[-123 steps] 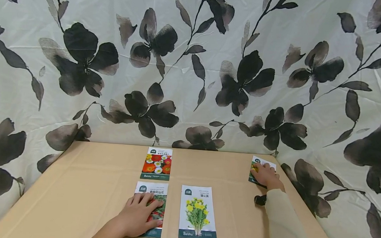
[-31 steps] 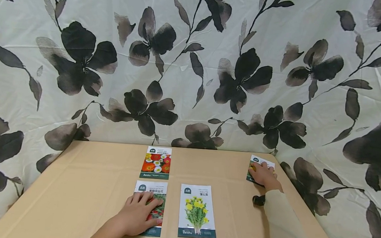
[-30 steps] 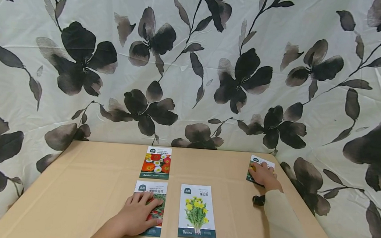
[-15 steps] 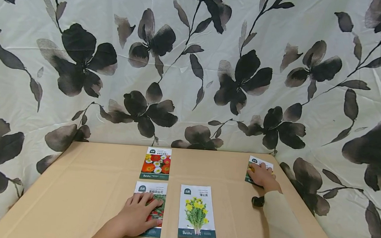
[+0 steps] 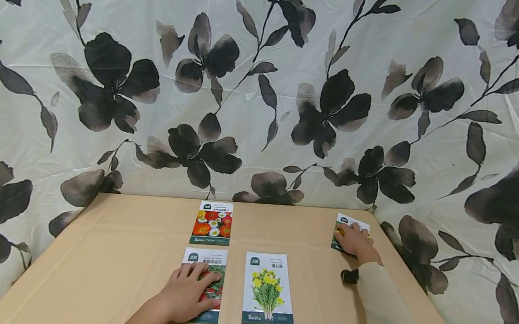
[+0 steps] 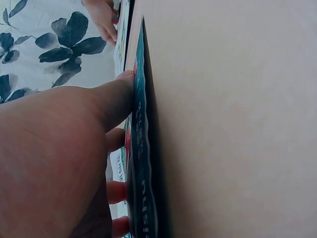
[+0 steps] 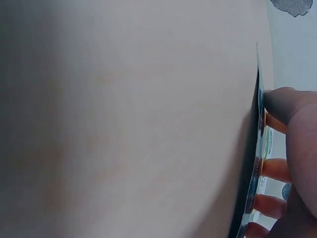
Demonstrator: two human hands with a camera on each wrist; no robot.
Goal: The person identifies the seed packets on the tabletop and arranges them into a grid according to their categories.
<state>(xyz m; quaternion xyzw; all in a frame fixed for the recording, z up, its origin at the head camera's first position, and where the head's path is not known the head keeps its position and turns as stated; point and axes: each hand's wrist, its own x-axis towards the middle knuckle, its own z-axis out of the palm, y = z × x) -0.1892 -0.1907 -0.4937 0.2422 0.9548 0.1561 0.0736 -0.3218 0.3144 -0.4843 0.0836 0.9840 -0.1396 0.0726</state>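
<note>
My left hand [image 5: 187, 292] rests with spread fingers on a red-flower seed packet [image 5: 209, 317] near the table's front. It hides much of the picture; the left wrist view shows thumb and fingertips pressing on the face of this packet [image 6: 142, 144]. At the far right corner my right hand [image 5: 357, 242] lies over another seed packet [image 5: 348, 220], its fingertips on the printed face. That packet [image 7: 253, 168] appears edge-on in the right wrist view, and most of its picture is covered. A dandelion seed packet [image 5: 269, 289] with yellow flowers lies between the hands.
Behind the left-hand packet lies a seed packet with red, orange and white flowers [image 5: 212, 224]. All rest on a light tan table [image 5: 99, 261]. A white cloth with dark flowers [image 5: 263, 102] hangs behind it. A small black object [image 5: 349, 276] shows at the right wrist.
My right hand has slid slightly left, and the packet under it has shifted left too. The left hand and the other packets stay in place.
</note>
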